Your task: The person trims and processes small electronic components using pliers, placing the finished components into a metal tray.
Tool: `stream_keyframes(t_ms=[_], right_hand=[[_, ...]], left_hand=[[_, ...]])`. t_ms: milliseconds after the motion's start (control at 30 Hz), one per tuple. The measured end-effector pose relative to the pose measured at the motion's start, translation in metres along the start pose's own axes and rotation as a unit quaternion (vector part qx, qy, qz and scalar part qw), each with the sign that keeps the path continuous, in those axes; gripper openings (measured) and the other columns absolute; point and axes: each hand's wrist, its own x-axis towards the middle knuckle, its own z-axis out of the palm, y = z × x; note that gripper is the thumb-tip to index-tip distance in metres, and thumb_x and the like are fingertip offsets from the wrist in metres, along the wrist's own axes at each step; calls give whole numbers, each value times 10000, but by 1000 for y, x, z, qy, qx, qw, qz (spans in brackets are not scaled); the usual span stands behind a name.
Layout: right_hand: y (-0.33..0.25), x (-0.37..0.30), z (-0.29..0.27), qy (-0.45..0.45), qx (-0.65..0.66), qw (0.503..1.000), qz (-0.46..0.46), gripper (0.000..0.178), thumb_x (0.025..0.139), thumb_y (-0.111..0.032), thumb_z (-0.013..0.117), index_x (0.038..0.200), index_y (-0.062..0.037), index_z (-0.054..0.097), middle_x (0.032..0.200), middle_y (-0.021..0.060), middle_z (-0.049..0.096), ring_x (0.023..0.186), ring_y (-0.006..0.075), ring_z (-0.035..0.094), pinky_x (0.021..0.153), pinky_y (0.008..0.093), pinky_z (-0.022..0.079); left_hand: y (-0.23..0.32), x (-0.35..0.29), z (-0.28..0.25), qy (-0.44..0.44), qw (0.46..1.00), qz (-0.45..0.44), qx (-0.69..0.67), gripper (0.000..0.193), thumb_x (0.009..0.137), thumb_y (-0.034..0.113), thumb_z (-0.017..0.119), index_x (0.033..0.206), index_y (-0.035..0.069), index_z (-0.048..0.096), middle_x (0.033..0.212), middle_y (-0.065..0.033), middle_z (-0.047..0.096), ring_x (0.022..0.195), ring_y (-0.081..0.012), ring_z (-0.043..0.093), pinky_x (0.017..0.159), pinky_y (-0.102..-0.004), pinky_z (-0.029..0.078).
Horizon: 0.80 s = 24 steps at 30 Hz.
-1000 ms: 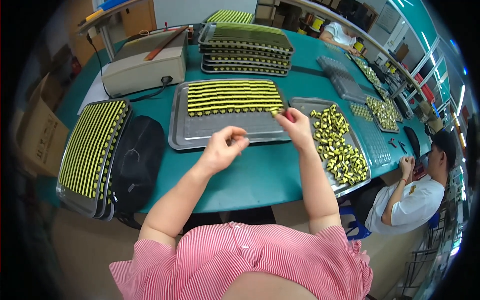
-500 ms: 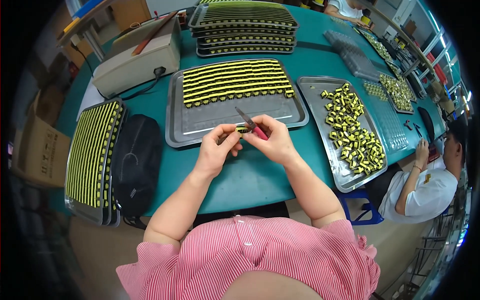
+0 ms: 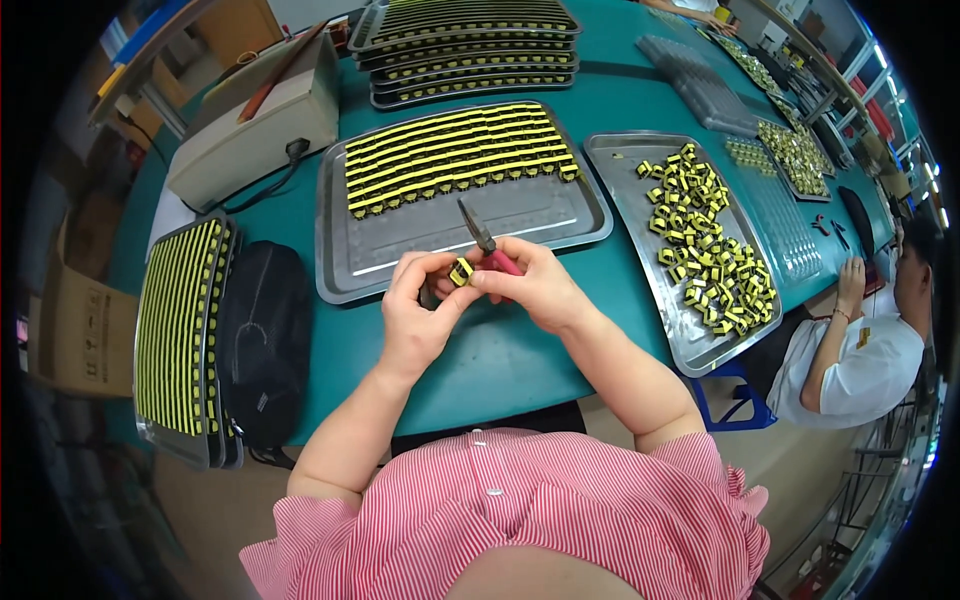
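Room to pass: table (image 3: 500, 375) strip in front of centre tray (image 3: 400, 250), plus that tray's bare front half, except mid-front, where left hand (image 3: 415, 310), right hand (image 3: 540, 290) and pliers (image 3: 474, 222) block. Side gaps tight: thin slot to right tray (image 3: 615, 165), pinched near centre tray's front corner; black case (image 3: 265, 340) crowds the left. Rear: narrow table strip, then tray stack (image 3: 475, 92) as a wall; part rows (image 3: 460, 160) fill centre tray's back half.

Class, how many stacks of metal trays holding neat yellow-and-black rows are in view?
2: a back stack on the far side of the green table, and a left stack beside the black pouch. More may be hidden past the picture's top edge.
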Motion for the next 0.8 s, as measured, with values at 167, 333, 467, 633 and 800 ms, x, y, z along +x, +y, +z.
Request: stream_keyframes(t_ms=[167,333,467,633,800], right_hand=[[2,-1,-1,-12,46,999,14,293,742,-130,672,997,-15,587,819,9,598,684,62,543,559,184,412],[0,-1,-6,-15,58,998,22,330,747,-117,658,1044,-21,551,800,19,596,661,74,548,538,189,413],[-1,-1,-10,-50,68,996,16,376,775,-76,608,1125,-9,487,812,42,576,641,109,533,559,224,418],[-3,-2,-8,-71,89,993,20,372,758,-106,643,1089,-20,496,757,24,573,635,83,540,518,200,420],[1,0,-5,60,-168,981,-78,243,764,-133,640,966,-14,572,759,29,578,643,103,541,586,223,437]], left_hand=[[-9,-3,0,-11,1000,1,-18,275,717,48,703,941,-3,552,835,-18,511,692,-80,518,611,-201,441],[-5,-1,-8,-57,977,-125,-165,174,844,117,584,967,4,536,831,-19,553,702,-72,517,605,-210,438],[-6,0,-12,-103,962,-133,-213,239,827,93,601,1031,-1,519,868,-33,563,728,-78,526,615,-212,437],[11,3,-9,-186,931,-149,-277,325,799,50,617,1097,-13,503,896,-49,567,790,-115,553,731,-241,453],[-2,2,-13,-113,954,-162,-227,317,763,73,642,1050,-3,529,939,-59,584,785,-110,544,653,-209,435]])
